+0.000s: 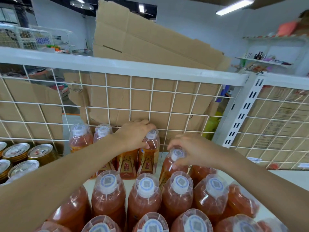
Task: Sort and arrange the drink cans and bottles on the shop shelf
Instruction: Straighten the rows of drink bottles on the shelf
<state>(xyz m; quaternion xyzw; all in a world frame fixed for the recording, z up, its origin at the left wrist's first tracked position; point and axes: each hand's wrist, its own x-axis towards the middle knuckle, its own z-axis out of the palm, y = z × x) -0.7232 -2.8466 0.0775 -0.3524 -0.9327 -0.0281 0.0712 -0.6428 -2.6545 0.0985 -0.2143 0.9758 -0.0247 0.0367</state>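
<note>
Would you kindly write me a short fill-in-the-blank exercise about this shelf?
The ___ hand grips an upright bottle by the wire grid.
The right hand holds a tilted bottle by its ___.
The gold ___ stand left of the bottles.
Brown ___ stands behind the grid.
Missing words: left; cap; cans; cardboard.

Small shop, white metal shelving (pixel 117 66) with wire-grid back (pixel 130 97), rows of identical orange drink bottles (pixel 182 195), gold cans (pixel 40 153) at lower left, flattened cardboard cartons (pixel 150 39) behind, stocked racks (pixel 267 61) at upper right
</note>
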